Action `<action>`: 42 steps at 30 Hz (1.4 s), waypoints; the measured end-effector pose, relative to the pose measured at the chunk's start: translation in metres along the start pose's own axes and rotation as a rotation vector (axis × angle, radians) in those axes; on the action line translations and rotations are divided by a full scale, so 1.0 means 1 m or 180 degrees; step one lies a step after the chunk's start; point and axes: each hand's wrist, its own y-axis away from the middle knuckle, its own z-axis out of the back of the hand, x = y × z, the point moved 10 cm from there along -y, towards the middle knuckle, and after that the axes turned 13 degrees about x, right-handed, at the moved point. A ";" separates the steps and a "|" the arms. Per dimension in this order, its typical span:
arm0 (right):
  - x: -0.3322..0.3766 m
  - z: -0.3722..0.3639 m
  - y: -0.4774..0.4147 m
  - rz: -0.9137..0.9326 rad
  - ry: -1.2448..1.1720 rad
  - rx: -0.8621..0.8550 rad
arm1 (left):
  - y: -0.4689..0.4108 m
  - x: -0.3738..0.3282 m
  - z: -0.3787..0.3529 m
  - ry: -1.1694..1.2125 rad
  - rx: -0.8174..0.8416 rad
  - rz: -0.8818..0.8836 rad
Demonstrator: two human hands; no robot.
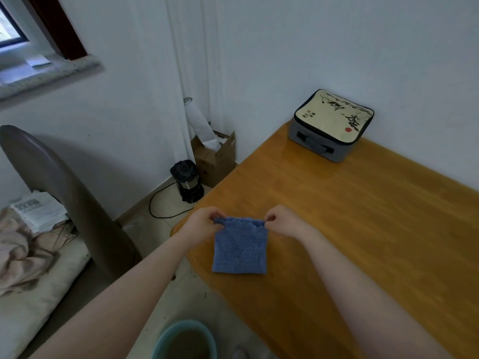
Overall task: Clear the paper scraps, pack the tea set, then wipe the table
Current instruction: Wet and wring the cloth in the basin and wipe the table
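Head view: two hands, left (201, 224) and right (285, 221), each pinch one blue cloth (239, 248) over one table (363, 216), one zipped case (331, 124) behind

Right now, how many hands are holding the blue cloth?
2. The left hand pinches the top left corner of the blue cloth, and the right hand pinches its top right corner. No other hand is in view.
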 end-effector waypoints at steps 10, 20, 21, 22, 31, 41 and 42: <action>0.034 -0.031 0.001 0.0806 0.1287 -0.1994 | -0.012 0.036 -0.021 -0.0588 -0.0741 0.0212; 0.030 -0.118 -0.027 0.0337 0.1650 -0.1497 | -0.009 0.035 -0.034 -0.1483 -0.0837 -0.0139; 0.026 -0.117 -0.025 0.0166 0.1568 -0.1521 | -0.008 0.036 -0.034 -0.1421 -0.0801 -0.0167; 0.022 -0.116 -0.023 0.0001 0.1487 -0.1551 | -0.008 0.037 -0.034 -0.1394 -0.0768 -0.0196; -0.003 -0.125 0.009 -0.0828 0.0959 -0.1921 | -0.001 0.040 -0.028 -0.1552 -0.0389 -0.0477; -0.022 -0.072 -0.028 -0.0955 0.0840 -0.2128 | -0.048 0.007 -0.036 -0.1531 -0.0324 -0.0764; -0.025 -0.063 -0.034 -0.0940 0.0848 -0.2123 | -0.056 0.001 -0.036 -0.1523 -0.0326 -0.0759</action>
